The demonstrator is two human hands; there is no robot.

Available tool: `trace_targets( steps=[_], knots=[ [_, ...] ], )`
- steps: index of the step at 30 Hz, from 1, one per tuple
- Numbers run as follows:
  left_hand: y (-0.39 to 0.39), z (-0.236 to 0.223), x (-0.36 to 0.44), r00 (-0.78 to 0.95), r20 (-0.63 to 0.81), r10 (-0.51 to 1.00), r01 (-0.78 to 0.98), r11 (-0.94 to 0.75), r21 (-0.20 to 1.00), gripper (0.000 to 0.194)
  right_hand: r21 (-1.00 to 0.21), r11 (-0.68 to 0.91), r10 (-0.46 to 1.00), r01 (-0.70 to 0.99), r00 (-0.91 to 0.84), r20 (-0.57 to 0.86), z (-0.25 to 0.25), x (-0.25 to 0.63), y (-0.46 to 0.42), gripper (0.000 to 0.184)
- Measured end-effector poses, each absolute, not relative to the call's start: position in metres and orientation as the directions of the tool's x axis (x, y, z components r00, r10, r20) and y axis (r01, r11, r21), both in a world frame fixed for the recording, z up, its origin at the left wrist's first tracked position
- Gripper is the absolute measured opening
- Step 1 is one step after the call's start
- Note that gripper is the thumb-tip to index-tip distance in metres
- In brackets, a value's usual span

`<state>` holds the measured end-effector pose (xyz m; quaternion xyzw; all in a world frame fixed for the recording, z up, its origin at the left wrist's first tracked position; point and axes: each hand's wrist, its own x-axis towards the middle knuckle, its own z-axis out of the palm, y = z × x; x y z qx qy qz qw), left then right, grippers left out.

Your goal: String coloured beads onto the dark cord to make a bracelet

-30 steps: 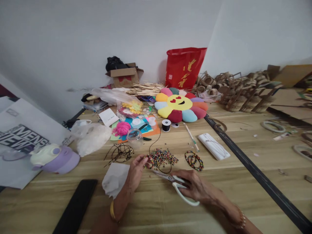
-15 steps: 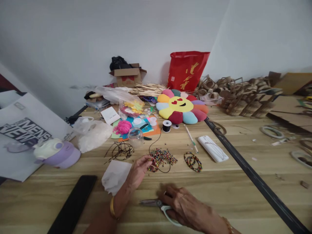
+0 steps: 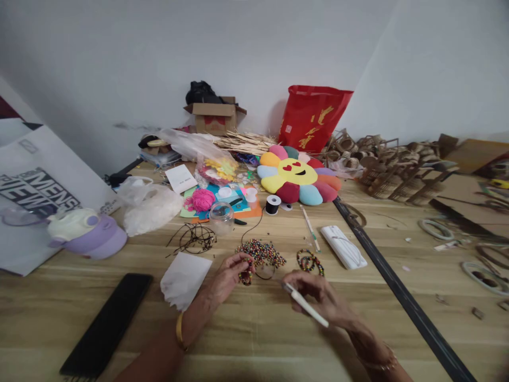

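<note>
Between the fingertips of my left hand (image 3: 228, 276) is a string of colourful beads (image 3: 246, 273), held just in front of a heap of loose multicoloured beads (image 3: 262, 252). My right hand (image 3: 318, 297) grips a pair of scissors (image 3: 306, 305) above the table; the pale handle shows, while the blades are mostly hidden by the hand. Beyond that hand lie finished-looking beaded bracelets (image 3: 310, 262). Black cord trails from a spool (image 3: 272, 204) to the bead heap.
A black phone-like slab (image 3: 107, 326) and a white paper (image 3: 185, 278) lie to the left. Tangled black cord (image 3: 193, 237), a clear jar (image 3: 221, 217) and pink yarn (image 3: 201, 200) sit further back. A flower cushion (image 3: 296, 172) and a white power bank-like block (image 3: 344, 246) are at the right.
My right hand has lifted the scissors off the table and brought them up towards the beads. My left hand still holds the bead string in nearly the same place.
</note>
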<state>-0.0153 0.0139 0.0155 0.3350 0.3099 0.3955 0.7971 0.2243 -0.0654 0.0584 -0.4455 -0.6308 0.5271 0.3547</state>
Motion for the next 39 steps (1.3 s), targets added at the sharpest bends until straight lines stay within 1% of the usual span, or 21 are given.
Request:
trace_targets(
  steps=[1,2,5,9,12,15,17,20,25,30,34,39],
  knots=[
    [0.013,0.015,-0.014,0.499,-0.23,0.836,-0.413,0.463,0.784,0.036,-0.998,0.025,0.954,0.056,-0.299,0.007,0.054,0.221,-0.062,0.033],
    [0.011,0.014,-0.013,0.503,-0.226,0.834,-0.403,0.458,0.793,0.036,-0.999,-0.01,0.963,-0.053,-0.27,0.004,0.049,0.217,-0.059,0.038],
    [0.008,0.012,-0.011,0.519,-0.201,0.831,-0.368,0.43,0.825,0.036,-0.959,-0.116,0.983,-0.257,-0.168,-0.074,0.035,0.201,-0.049,0.046],
    [0.005,0.011,-0.01,0.524,-0.171,0.835,-0.306,0.372,0.876,0.033,-0.901,-0.227,0.973,-0.37,-0.125,-0.194,0.024,0.183,-0.044,0.051],
    [0.003,0.011,-0.01,0.523,-0.141,0.841,-0.239,0.303,0.922,0.032,-0.879,-0.208,0.978,-0.428,-0.063,-0.201,0.023,0.174,-0.044,0.054],
    [0.001,0.013,-0.008,0.543,-0.122,0.831,-0.189,0.263,0.946,0.029,-0.869,-0.183,0.982,-0.46,-0.042,-0.184,0.026,0.167,-0.043,0.057],
    [0.0,0.014,-0.006,0.546,-0.108,0.831,-0.175,0.239,0.955,0.028,-0.865,-0.179,0.983,-0.468,-0.06,-0.171,0.026,0.163,-0.042,0.058],
    [0.001,0.012,-0.003,0.545,-0.079,0.835,-0.179,0.208,0.962,0.027,-0.875,-0.18,0.984,-0.45,-0.087,-0.158,0.021,0.159,-0.041,0.056],
    [0.0,0.008,-0.002,0.544,-0.07,0.836,-0.163,0.187,0.969,0.024,-0.878,-0.166,0.986,-0.448,-0.095,-0.138,0.007,0.159,-0.042,0.053],
    [-0.004,0.008,-0.002,0.498,-0.021,0.867,-0.117,0.091,0.989,0.025,-0.89,-0.179,0.983,-0.42,-0.106,-0.148,0.005,0.159,-0.044,0.049],
    [-0.006,0.004,-0.002,0.449,0.024,0.893,-0.057,0.002,0.998,0.024,-0.913,-0.15,0.988,-0.379,-0.098,-0.121,0.004,0.157,-0.045,0.049],
    [-0.005,0.003,-0.002,0.414,0.05,0.909,0.007,-0.058,0.998,0.029,-0.911,-0.118,0.993,-0.395,-0.067,-0.1,0.008,0.159,-0.046,0.047]
  ],
)
